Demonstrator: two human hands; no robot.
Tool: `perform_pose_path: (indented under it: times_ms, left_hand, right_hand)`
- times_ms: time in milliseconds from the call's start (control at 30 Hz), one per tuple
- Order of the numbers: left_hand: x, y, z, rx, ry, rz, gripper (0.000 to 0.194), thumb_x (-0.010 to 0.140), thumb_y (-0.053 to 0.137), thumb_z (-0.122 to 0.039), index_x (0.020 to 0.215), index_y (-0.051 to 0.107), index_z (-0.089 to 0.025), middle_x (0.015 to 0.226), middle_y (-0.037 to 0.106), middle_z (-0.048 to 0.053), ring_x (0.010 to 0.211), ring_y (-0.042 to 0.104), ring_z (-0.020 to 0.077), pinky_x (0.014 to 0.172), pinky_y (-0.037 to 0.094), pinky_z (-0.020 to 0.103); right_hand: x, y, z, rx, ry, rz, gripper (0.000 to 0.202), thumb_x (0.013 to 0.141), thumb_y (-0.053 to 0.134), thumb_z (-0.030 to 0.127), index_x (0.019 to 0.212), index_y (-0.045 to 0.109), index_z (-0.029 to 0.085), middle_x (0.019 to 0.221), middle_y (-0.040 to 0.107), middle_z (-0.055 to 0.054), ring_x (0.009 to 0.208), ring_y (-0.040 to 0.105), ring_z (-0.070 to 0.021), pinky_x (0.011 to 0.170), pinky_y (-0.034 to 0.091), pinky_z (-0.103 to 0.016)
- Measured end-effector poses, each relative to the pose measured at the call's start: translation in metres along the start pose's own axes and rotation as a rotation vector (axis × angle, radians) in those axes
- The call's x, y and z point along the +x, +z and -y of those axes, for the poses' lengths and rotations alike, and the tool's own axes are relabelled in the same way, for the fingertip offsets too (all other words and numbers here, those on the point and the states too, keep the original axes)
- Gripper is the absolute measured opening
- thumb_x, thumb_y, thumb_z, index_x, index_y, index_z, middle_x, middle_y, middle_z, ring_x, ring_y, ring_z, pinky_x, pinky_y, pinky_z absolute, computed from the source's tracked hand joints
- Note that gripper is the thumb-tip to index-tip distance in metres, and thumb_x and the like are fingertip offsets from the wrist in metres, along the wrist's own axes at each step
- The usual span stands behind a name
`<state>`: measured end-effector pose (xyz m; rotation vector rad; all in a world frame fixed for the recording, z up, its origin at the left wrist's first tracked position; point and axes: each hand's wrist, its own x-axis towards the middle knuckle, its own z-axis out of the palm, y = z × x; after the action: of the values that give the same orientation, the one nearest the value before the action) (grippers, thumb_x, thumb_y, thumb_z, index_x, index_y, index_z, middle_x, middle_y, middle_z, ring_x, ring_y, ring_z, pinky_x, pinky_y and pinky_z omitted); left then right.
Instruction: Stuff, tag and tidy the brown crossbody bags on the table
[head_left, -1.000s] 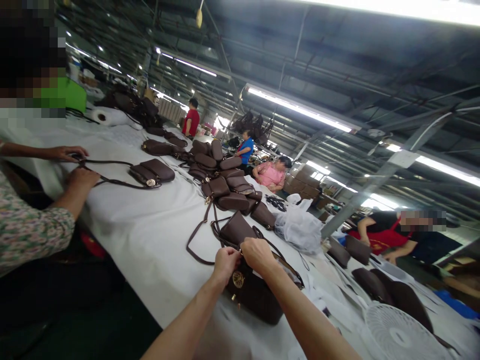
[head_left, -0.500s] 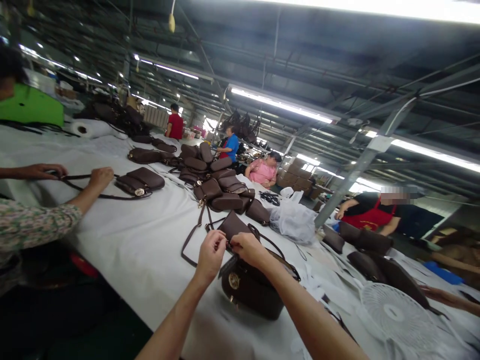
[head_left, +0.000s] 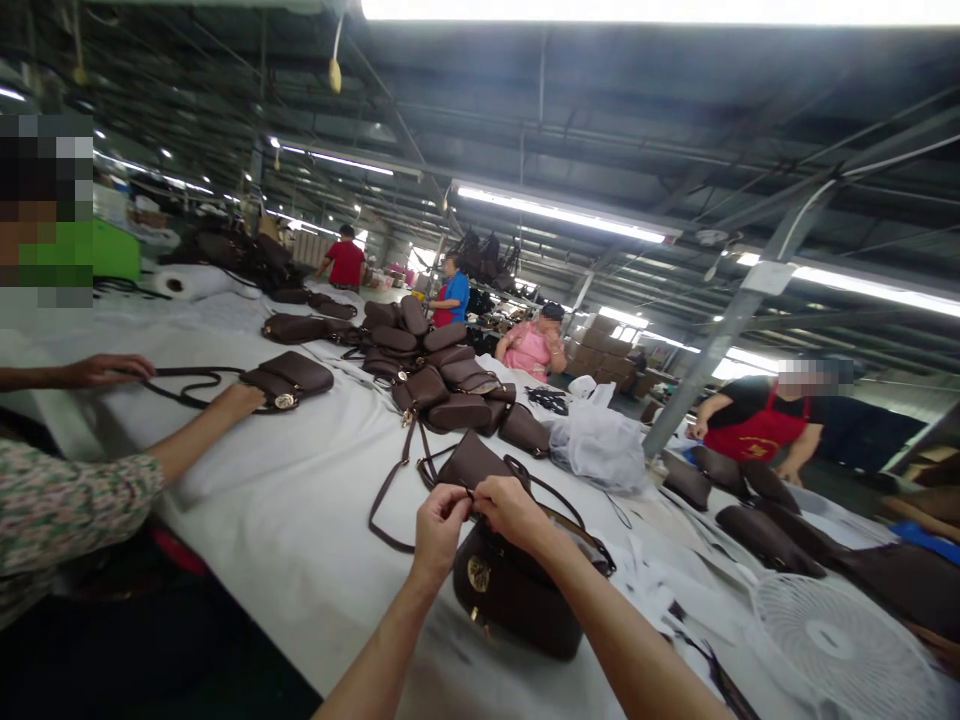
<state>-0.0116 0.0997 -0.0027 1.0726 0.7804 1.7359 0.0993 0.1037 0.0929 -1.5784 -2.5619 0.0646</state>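
A dark brown handbag [head_left: 517, 605] with a round gold emblem [head_left: 478, 573] stands on the white-covered table in front of me, its flap [head_left: 471, 458] folded back. Above its near left side, my left hand [head_left: 441, 530] and my right hand [head_left: 511, 512] meet with fingertips pinched together. A thin dark piece shows between them; the fingers hide most of it, so I cannot tell what it is. The bag's long strap [head_left: 386, 495] lies in a loop on the cloth, left of the hands.
Many brown bags [head_left: 450, 375] are heaped beyond mine. A co-worker's hand [head_left: 244, 398] touches another bag [head_left: 291, 380] at left. A plastic bag [head_left: 592, 440], a white fan [head_left: 832, 640] and a metal post [head_left: 697, 350] stand at right.
The view has shifted slightly. My hands have stayed pinched close together over the bag. At left, the co-worker's near hand has moved right, up to their bag.
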Motion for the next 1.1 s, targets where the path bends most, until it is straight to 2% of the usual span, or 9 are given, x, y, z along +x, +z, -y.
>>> perform_pose_path:
  times_ms: [300, 433, 567, 700, 833, 900, 967, 1033, 1100]
  left_hand:
    - [0.007, -0.003, -0.002, 0.011, -0.129, -0.052, 0.01, 0.065, 0.064, -0.027, 0.065, 0.061, -0.018, 0.057, 0.059, -0.001, 0.058, 0.059, 0.0159, 0.054, 0.046, 0.025]
    - [0.005, -0.007, 0.0, -0.071, -0.231, -0.037, 0.012, 0.063, 0.061, -0.028, 0.067, 0.057, -0.018, 0.063, 0.063, 0.0, 0.061, 0.062, 0.0175, 0.057, 0.05, 0.029]
    - [0.001, -0.007, -0.004, -0.38, -0.316, 0.118, 0.007, 0.06, 0.058, -0.018, 0.066, 0.058, -0.016, 0.066, 0.064, 0.001, 0.066, 0.06, 0.0134, 0.07, 0.049, 0.026]
    - [0.0, -0.011, 0.001, -0.753, -0.439, 0.189, 0.006, 0.06, 0.056, -0.011, 0.063, 0.058, -0.016, 0.06, 0.058, 0.0, 0.064, 0.056, 0.0118, 0.067, 0.046, 0.024]
    - [-0.004, -0.016, 0.012, -1.018, -0.594, 0.156, 0.007, 0.062, 0.057, -0.009, 0.065, 0.059, -0.015, 0.08, 0.068, 0.006, 0.072, 0.059, 0.0146, 0.069, 0.048, 0.026]
    - [-0.007, -0.016, 0.014, -1.093, -0.586, 0.165, 0.005, 0.064, 0.057, -0.01, 0.065, 0.058, -0.014, 0.099, 0.07, 0.009, 0.073, 0.058, 0.0141, 0.068, 0.048, 0.026]
    - [-0.009, -0.016, 0.014, -1.135, -0.552, 0.171, 0.004, 0.068, 0.057, -0.011, 0.066, 0.058, -0.014, 0.108, 0.068, 0.01, 0.071, 0.056, 0.0128, 0.064, 0.048, 0.026]
    - [-0.01, -0.016, 0.015, -1.134, -0.546, 0.157, 0.004, 0.07, 0.057, -0.012, 0.071, 0.06, -0.015, 0.103, 0.068, 0.008, 0.069, 0.055, 0.0119, 0.06, 0.047, 0.024]
    - [-0.01, -0.017, 0.019, -1.088, -0.571, 0.122, 0.009, 0.071, 0.059, -0.01, 0.078, 0.063, -0.015, 0.084, 0.066, 0.004, 0.061, 0.053, 0.0093, 0.051, 0.043, 0.02]
  right_hand:
    - [0.002, 0.003, -0.008, 0.097, -0.008, -0.082, 0.018, 0.082, 0.055, 0.012, 0.069, 0.067, 0.016, 0.074, 0.065, -0.005, 0.075, 0.059, -0.016, 0.069, 0.039, -0.025]
    - [0.001, 0.007, -0.014, 0.235, 0.049, -0.119, 0.014, 0.082, 0.054, 0.014, 0.076, 0.067, 0.017, 0.07, 0.065, -0.002, 0.064, 0.06, -0.014, 0.062, 0.044, -0.023]
    - [0.0, 0.017, -0.019, 0.451, 0.1, -0.108, 0.015, 0.079, 0.052, 0.015, 0.089, 0.063, 0.019, 0.069, 0.065, 0.002, 0.053, 0.058, -0.0118, 0.048, 0.045, -0.02]
    - [-0.007, 0.019, -0.021, 0.699, 0.093, -0.136, 0.009, 0.076, 0.054, 0.016, 0.082, 0.06, 0.019, 0.068, 0.063, 0.003, 0.055, 0.059, -0.0128, 0.052, 0.047, -0.023]
    - [-0.021, 0.013, -0.018, 0.41, -0.133, -0.147, 0.029, 0.071, 0.048, 0.001, 0.086, 0.065, 0.019, 0.082, 0.065, 0.0, 0.074, 0.061, -0.0138, 0.069, 0.047, -0.024]
    - [-0.027, 0.013, -0.015, 0.205, -0.253, -0.109, 0.038, 0.071, 0.047, -0.003, 0.093, 0.067, 0.02, 0.094, 0.063, -0.003, 0.086, 0.059, -0.015, 0.077, 0.046, -0.025]
    - [-0.031, 0.016, -0.011, 0.02, -0.296, -0.065, 0.031, 0.077, 0.05, -0.001, 0.092, 0.068, 0.02, 0.095, 0.061, -0.005, 0.088, 0.057, -0.0169, 0.078, 0.045, -0.027]
    - [-0.032, 0.02, -0.008, -0.045, -0.284, -0.067, 0.016, 0.083, 0.056, 0.007, 0.083, 0.067, 0.019, 0.09, 0.061, -0.005, 0.085, 0.055, -0.018, 0.076, 0.044, -0.028]
    - [-0.031, 0.021, -0.007, 0.07, -0.245, -0.139, 0.011, 0.085, 0.06, 0.015, 0.076, 0.065, 0.019, 0.088, 0.061, -0.004, 0.085, 0.055, -0.0178, 0.077, 0.043, -0.029]
